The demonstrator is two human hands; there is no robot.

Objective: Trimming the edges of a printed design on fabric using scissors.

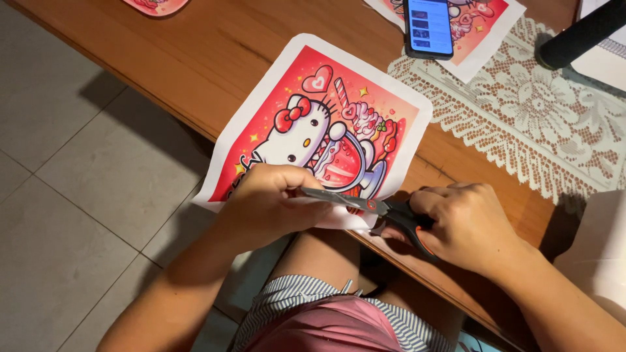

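A printed sheet point(326, 111) with a red cartoon cat picture and white border hangs over the near edge of the wooden table point(215, 58). My left hand point(270, 199) grips the sheet's lower edge. My right hand point(466, 225) holds black-handled scissors point(365, 205), whose blades are parted and reach left along the sheet's bottom white border, touching my left fingers' side.
A phone point(428, 26) with a lit screen lies on another red print point(486, 26) at the back. A white lace runner point(535, 111) covers the table's right part. A dark cylinder point(580, 36) lies at the top right. Grey floor tiles point(72, 195) are to the left; my lap is below.
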